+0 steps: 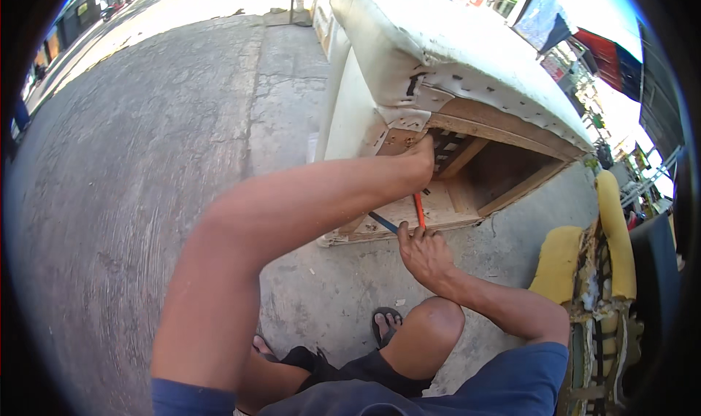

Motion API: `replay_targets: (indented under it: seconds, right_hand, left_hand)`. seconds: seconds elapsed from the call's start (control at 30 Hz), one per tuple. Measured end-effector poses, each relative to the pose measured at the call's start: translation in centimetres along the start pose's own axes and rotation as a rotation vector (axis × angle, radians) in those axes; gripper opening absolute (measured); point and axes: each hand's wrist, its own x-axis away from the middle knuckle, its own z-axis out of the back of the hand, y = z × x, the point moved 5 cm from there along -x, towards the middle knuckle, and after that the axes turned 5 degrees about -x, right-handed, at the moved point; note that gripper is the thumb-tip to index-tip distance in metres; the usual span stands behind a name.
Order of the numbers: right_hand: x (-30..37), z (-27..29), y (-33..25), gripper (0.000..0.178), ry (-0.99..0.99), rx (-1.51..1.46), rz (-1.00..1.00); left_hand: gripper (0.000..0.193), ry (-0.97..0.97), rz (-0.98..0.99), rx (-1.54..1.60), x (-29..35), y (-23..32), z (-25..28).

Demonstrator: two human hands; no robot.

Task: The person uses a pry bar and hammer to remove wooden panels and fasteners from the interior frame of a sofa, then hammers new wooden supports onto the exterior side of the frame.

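Note:
A white upholstered sofa point(409, 44) lies tipped over on the concrete, its wooden underside frame point(467, 190) facing me. My left hand point(422, 153) reaches across and presses on the torn corner of the frame, its fingers hidden behind the hand. My right hand point(422, 254) is lower, at the frame's bottom edge, gripping a tool with an orange handle point(419, 210) and a blue handle point(382, 222), like pliers, its jaws at the wood.
A yellow stripped chair frame point(593, 270) stands at the right. Grey concrete pavement point(146, 160) spreads to the left. My knee point(435, 321) and sandalled foot point(385, 322) are below the hands. Stalls and awnings sit at the top right.

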Motion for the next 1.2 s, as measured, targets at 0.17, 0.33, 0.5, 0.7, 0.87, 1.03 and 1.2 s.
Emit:
replay_targets:
  seconds: [0.17, 0.33, 0.5, 0.7, 0.87, 1.03, 1.2]
  right_hand:
    - [-1.7, -1.9, 1.3, 0.036, -0.36, 0.058, 0.079]
    - [-4.0, -2.6, 0.9, 0.028, -0.496, 0.279, 0.021]
    - [-3.9, -6.5, 2.7, 0.037, -0.366, 0.013, -0.202]
    - [-5.1, -7.0, 6.9, 0.045, -0.32, -0.046, -0.25]
    - [-7.3, -9.8, 10.8, 0.053, -0.308, -0.025, -0.322]
    - [-8.0, -16.2, 19.1, 0.06, -0.345, 0.046, -0.433]
    - [-7.7, -22.4, 19.7, 0.054, -0.472, 0.193, -0.258]
  left_hand:
    - [0.03, 0.153, 0.024, 0.032, -0.6, 1.8, 2.4]
    - [0.03, 0.249, 0.021, 0.056, 0.1, 1.7, 3.5]
    - [0.031, 0.3, 0.043, 0.087, -0.1, 0.0, 4.5]
    - [0.033, 0.3, 0.041, 0.13, -0.5, 0.5, 3.9]
    - [0.034, 0.241, 0.073, 0.166, 3.3, -1.2, -0.1]
    - [0.037, 0.108, 0.065, 0.15, 2.5, -0.9, -0.8]
    - [0.039, -0.151, 0.045, 0.172, 2.1, 2.5, -0.1]
